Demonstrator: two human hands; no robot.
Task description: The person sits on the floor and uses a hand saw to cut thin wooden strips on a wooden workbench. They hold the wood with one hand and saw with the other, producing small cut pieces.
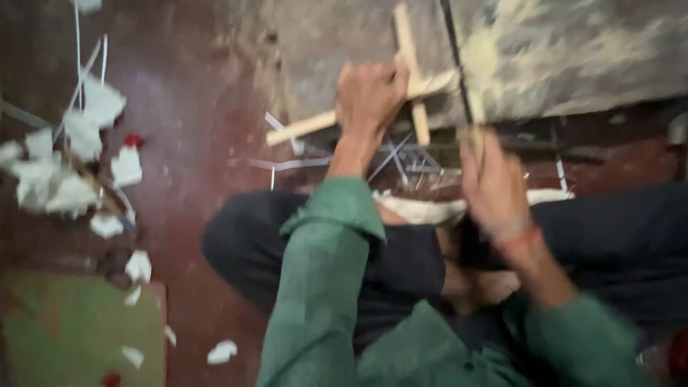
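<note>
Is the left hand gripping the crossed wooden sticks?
Yes, the left hand is closed around the crossed wooden sticks where they meet.

Crossed wooden sticks (401,100) lie on a stone slab (573,64); paper scraps (79,165) lie scattered on the floor (193,143) to its left.

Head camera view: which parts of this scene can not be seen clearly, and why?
- Right hand: motion blur; its grip on the thin dark tool is unclear.
- Thin dark tool: top cut off by the upper edge.
- Left hand: covers the middle of the pale wooden cross of flat sticks, so the joint is hidden.
- Torn white paper scraps on the dark red floor: blurred, shapes unclear.
</note>
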